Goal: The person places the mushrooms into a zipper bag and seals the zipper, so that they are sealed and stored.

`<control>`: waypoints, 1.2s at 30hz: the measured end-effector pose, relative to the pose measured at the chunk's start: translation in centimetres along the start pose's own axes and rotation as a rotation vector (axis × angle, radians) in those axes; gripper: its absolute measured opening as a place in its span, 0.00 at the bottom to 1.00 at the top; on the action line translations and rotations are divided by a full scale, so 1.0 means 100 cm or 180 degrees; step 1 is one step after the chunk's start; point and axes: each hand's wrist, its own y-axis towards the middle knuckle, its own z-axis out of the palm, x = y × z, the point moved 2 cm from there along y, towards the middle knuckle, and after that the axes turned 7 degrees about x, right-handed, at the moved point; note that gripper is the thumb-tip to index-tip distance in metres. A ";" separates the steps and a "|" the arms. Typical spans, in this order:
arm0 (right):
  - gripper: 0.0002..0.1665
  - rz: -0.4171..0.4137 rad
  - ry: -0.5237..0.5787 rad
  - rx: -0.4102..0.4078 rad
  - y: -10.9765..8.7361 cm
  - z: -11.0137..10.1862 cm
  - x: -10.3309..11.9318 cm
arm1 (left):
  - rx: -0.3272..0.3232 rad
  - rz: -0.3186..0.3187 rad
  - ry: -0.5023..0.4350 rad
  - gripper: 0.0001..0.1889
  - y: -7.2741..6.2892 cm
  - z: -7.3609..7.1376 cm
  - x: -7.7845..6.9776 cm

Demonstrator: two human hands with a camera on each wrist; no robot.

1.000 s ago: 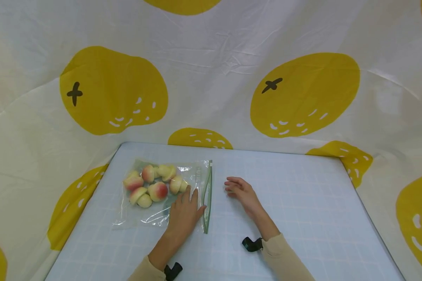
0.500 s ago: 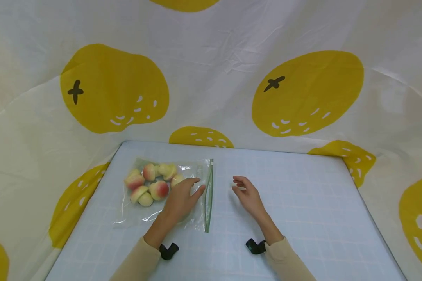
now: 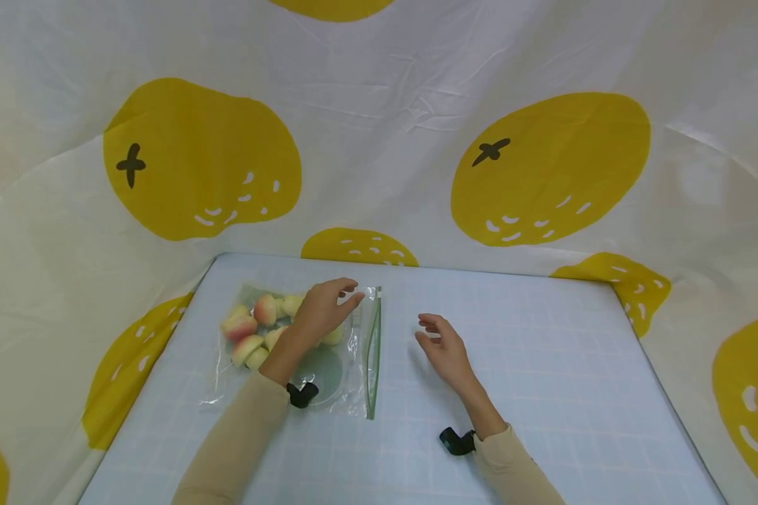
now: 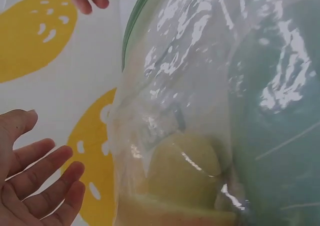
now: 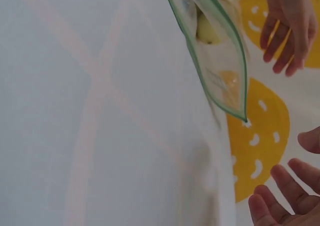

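A clear zip bag (image 3: 354, 393) with a green zip strip (image 3: 375, 351) along its right side lies flat on the table. Several cream-and-red mushroom-shaped pieces (image 3: 238, 327) are inside it, some covered by my left arm. Over the bag's upper part hovers my left hand (image 3: 321, 307), fingers loosely bent and holding nothing. To the right of the zip strip, above the bare cloth, my right hand (image 3: 447, 351) is held with relaxed fingers and nothing in it. Seen from the right wrist, the bag's mouth (image 5: 227, 80) gapes.
The table (image 3: 543, 365) wears a pale blue checked cloth. A pale green round patch (image 3: 322, 375) shows on the bag's near part. Behind the table hangs a white curtain (image 3: 379, 140) with large yellow fruit prints.
My left hand has lifted off the bag's lower right and moved up toward its far edge. My right hand has shifted slightly right. The bag stays in place.
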 end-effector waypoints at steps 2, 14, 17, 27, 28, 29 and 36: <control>0.23 0.0021 -0.0006 -0.0010 0.001 0.000 0.001 | 0.0103 -0.0027 0.0033 0.21 0.010 -0.003 0.001; 0.20 0.0229 0.0187 -0.0064 0.017 -0.001 0.004 | 0.0868 -0.0290 0.0218 0.24 0.062 -0.001 0.011; 0.19 0.0214 0.0264 -0.0101 0.022 0.001 0.003 | 0.1050 -0.0335 0.0145 0.23 0.072 0.005 0.015; 0.20 0.0390 0.0714 0.0018 0.046 0.010 -0.003 | 0.1402 -0.0238 0.0065 0.18 0.093 0.022 0.022; 0.20 0.0439 0.0807 0.0029 0.049 0.012 -0.003 | 0.1420 -0.0234 0.0079 0.18 0.095 0.023 0.022; 0.21 0.0485 0.0916 0.0046 0.051 0.014 -0.003 | 0.1431 -0.0228 0.0075 0.17 0.096 0.024 0.023; 0.24 0.0758 0.1493 0.0148 0.066 0.028 -0.010 | 0.1494 -0.0216 -0.0111 0.13 0.100 0.026 0.030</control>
